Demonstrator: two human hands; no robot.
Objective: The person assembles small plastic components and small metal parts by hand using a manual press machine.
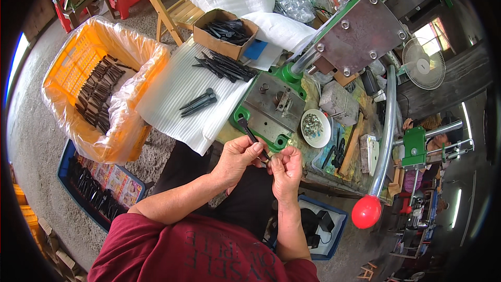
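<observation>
One dark slim part (248, 131), frame centre, held between both hands just in front of the green-based press (274, 107). Left hand (237, 162): forearm slants in from lower left, thumb and fingers pinched on the part's middle, its flat head up. Right hand (285, 171): forearm near vertical, thumb and fingertips closed at the lower end; tip hidden.

Counts: one white foam sheet (169, 96) left of centre, with two or three overlapping loose parts (198, 102) plus one pile (224, 67), uncountable. One cardboard box (218, 47) of parts, upper centre. One white bowl (317, 143) of small metal pieces, right of press. One orange crate (68, 81), upper left, full. Two blue trays, lower left (63, 166) and lower centre-right. One red ball knob (366, 212), right.
</observation>
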